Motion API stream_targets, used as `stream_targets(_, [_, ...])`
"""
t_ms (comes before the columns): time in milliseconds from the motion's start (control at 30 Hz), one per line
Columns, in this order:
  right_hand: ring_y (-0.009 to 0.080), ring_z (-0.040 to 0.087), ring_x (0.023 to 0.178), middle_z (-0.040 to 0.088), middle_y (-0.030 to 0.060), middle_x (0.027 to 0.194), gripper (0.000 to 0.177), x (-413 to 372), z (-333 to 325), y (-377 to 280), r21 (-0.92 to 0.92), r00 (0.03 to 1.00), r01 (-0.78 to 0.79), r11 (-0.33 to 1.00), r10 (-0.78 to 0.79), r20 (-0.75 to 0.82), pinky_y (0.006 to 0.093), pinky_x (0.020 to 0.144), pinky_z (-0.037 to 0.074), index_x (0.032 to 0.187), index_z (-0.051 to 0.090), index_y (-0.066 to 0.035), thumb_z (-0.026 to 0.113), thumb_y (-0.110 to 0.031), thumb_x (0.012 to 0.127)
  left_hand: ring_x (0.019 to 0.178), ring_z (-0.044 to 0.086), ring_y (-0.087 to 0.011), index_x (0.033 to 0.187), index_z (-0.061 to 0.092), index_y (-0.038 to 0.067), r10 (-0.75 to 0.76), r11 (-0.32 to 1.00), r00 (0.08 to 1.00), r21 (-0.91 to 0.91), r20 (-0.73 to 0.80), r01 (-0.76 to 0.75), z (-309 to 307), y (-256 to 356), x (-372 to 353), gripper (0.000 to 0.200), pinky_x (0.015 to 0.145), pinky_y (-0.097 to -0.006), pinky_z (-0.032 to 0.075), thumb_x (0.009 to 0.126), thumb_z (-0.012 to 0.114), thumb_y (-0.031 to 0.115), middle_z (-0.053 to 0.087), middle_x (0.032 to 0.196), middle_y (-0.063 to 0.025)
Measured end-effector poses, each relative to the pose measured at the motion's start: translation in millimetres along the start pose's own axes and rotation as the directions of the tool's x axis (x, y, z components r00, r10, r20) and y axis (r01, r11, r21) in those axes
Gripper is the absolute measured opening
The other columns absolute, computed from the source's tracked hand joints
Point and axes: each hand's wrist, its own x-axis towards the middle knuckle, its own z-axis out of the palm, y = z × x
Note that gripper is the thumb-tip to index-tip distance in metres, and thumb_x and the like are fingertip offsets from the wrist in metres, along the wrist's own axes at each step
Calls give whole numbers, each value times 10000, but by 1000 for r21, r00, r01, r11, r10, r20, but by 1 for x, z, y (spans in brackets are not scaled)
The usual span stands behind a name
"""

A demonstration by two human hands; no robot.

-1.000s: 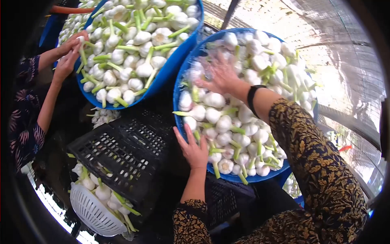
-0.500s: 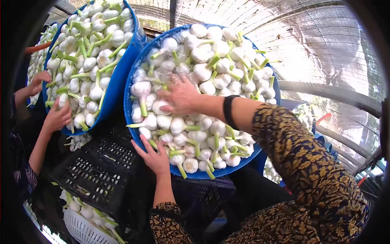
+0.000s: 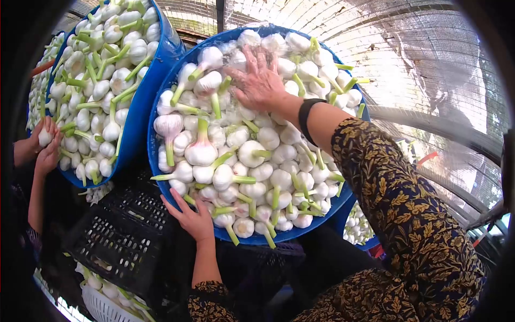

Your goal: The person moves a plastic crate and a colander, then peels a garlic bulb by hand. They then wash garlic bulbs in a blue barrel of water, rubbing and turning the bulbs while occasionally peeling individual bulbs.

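Right hand (image 3: pixel 260 80) lies flat, fingers spread, palm down on the white garlic bulbs with green stem stubs (image 3: pixel 252 153), upper centre of frame. Left hand (image 3: pixel 194 217) is open, fingers splayed against the lower rim of the round blue plastic tub (image 3: pixel 152 155), frame centre.

Risk: the tub is tilted and heaped above its rim, and the bulbs are smooth, papery and round, so they roll easily. If the left palm slips on the slick plastic, I'd expect bulbs to spill onto the black lattice plastic crate (image 3: pixel 123 231) below.

Left of frame: second blue tub (image 3: pixel 142 112), with a co-worker's hands (image 3: pixel 45 145) closed on a bulb.
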Motion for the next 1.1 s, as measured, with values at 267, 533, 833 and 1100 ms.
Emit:
stream_targets(267, [442,157,1442,220,183,1569,663,-61,-54,46,-127,986,130,983,-114,125,677,1115,114,1457,396,-334,300,-704,915,1333,356,-481,1493,313,88,-30,999,999,16,38,29,-4,3,-4,693,1051,-490,403,873,618,141,181,1529,-266])
stream_targets(533, [442,152,1443,233,120,1583,724,-65,-19,43,-211,968,28,977,27,250,721,1059,149,1473,385,-295,298,-721,893,1330,361,-475,1497,303,87,-9,1000,1000,8,3,9,0,5,1,675,1043,-487,405,899,605,174,198,1516,-274])
stream_targets(833, [442,237,1420,289,150,1554,661,-94,-5,30,24,963,-201,979,193,189,697,1105,89,1485,352,-309,448,-566,883,1334,360,-464,1493,326,109,2,998,1000,56,6,-3,0,-3,-5,636,1031,-489,411,932,596,243,210,1521,-259])
stream_targets(1100, [455,188,1419,261,193,1527,642,-162,-34,116,-89,960,-276,957,271,-63,692,1053,230,1453,414,-272,455,-584,893,1336,349,-460,1511,285,118,-8,996,999,85,49,4,-4,2,-4,673,1046,-485,395,921,593,221,190,1520,-269])
